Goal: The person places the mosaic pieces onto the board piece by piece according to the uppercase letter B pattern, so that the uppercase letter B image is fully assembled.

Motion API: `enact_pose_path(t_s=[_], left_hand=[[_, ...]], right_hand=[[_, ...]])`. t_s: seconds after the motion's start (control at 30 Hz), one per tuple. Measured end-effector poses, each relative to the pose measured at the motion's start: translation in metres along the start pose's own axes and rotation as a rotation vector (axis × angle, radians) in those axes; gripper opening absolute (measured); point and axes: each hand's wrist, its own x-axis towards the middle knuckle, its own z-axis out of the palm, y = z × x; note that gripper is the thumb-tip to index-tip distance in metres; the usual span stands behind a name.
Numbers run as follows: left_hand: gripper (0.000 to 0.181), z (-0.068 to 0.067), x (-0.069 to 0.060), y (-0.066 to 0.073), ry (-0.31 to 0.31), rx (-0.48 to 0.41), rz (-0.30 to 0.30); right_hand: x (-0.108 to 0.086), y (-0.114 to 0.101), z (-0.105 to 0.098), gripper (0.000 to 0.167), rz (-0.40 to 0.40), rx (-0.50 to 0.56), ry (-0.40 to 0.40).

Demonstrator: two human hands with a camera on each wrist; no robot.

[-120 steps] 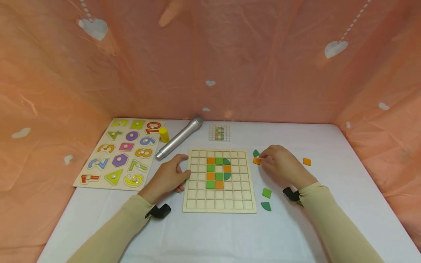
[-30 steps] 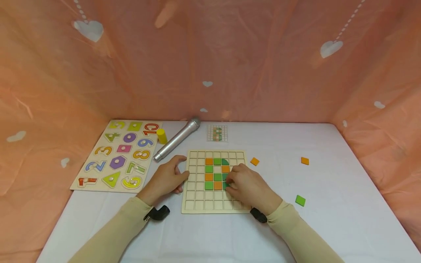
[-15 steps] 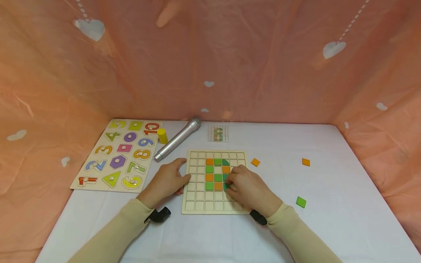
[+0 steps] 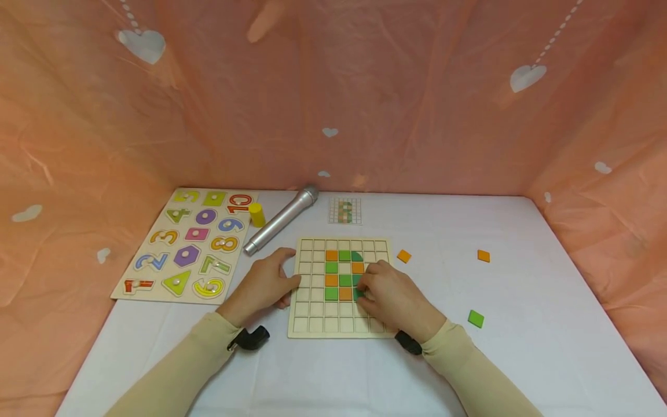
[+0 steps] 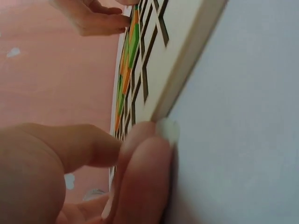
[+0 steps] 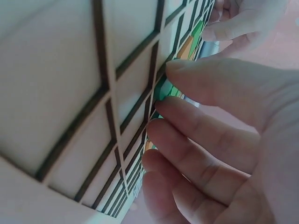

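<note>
A wooden grid board (image 4: 312, 325) lies on the table with orange, light green and dark green tiles in its middle cells. My left hand (image 4: 260, 288) rests at the board's left side, thumb and fingertips touching its edge; in the left wrist view, the fingertips (image 5: 145, 163) meet the board's side. Over the right part of the grid, my right hand (image 4: 397, 298) pinches a dark green quarter-circle tile (image 6: 163, 88) between thumb and index finger, low in a cell beside an orange tile (image 4: 345, 294). The right hand partly hides that tile and nearby cells.
Right of the board lie two orange square tiles (image 4: 403, 256) (image 4: 483, 256) and a green one (image 4: 476, 318). A small pattern card (image 4: 345, 211) lies behind it. To the left are a silver microphone (image 4: 281, 222), a yellow cylinder (image 4: 257, 215) and a number puzzle board (image 4: 169, 246).
Since the earliest frame, my right hand has moved left from the loose tiles onto the grid with a quarter-circle tile; the green square has shifted right. The last half second shows almost no movement.
</note>
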Motion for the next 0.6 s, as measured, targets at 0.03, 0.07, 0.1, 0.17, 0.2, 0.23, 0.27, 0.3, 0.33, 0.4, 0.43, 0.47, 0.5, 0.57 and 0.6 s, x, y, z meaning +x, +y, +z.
enact_pose_path(t_s=[0.03,0.07,0.1,0.17,0.2,0.23,0.27,0.3,0.33,0.4,0.43,0.47,0.5,0.57,0.6], left_hand=[[0.07,-0.001,0.0,-0.001,-0.005,-0.01,0.0],[0.07,-0.001,0.001,-0.002,-0.01,-0.016,-0.002],[0.07,-0.002,0.002,-0.002,-0.012,-0.02,-0.005],[0.07,-0.003,0.002,-0.003,-0.013,-0.023,-0.008],[0.07,-0.003,0.003,-0.004,-0.012,-0.023,-0.009],[0.07,-0.003,0.003,-0.004,-0.011,-0.023,-0.011],[0.07,-0.003,0.003,-0.004,-0.01,-0.024,-0.01],[0.07,-0.003,0.003,-0.005,-0.011,-0.026,-0.011],[0.07,-0.003,0.004,-0.005,-0.013,-0.029,-0.011],[0.07,-0.002,0.003,-0.005,-0.015,-0.035,-0.012],[0.07,-0.002,0.003,-0.005,-0.019,-0.041,-0.013],[0.07,-0.002,0.003,-0.004,-0.022,-0.048,-0.015],[0.07,-0.002,0.002,-0.004,-0.023,-0.054,-0.018],[0.07,-0.003,0.002,-0.003,-0.02,-0.061,-0.024],[0.07,-0.003,0.001,-0.003,-0.019,-0.064,-0.028]], right_hand=[[0.0,0.0,0.0,0.009,0.002,0.0,-0.003],[0.0,0.001,-0.001,0.009,0.005,0.002,-0.008],[0.0,0.002,-0.003,0.01,0.008,0.004,-0.012],[0.001,0.005,-0.006,0.01,0.017,0.013,-0.015],[0.0,0.007,-0.008,0.01,0.024,0.019,-0.013],[0.0,0.009,-0.011,0.01,0.031,0.021,-0.008],[-0.002,0.011,-0.014,0.01,0.043,0.029,-0.001],[-0.003,0.014,-0.016,0.011,0.061,0.032,0.004],[-0.005,0.017,-0.019,0.011,0.075,0.036,0.011],[-0.011,0.023,-0.024,0.012,0.098,0.039,0.022],[-0.014,0.026,-0.026,0.012,0.111,0.039,0.023],[-0.018,0.029,-0.027,0.011,0.126,0.043,0.021],[-0.021,0.032,-0.028,0.011,0.137,0.043,0.016],[-0.029,0.037,-0.03,0.01,0.151,0.048,0.005],[-0.033,0.04,-0.031,0.01,0.161,0.049,-0.005]])
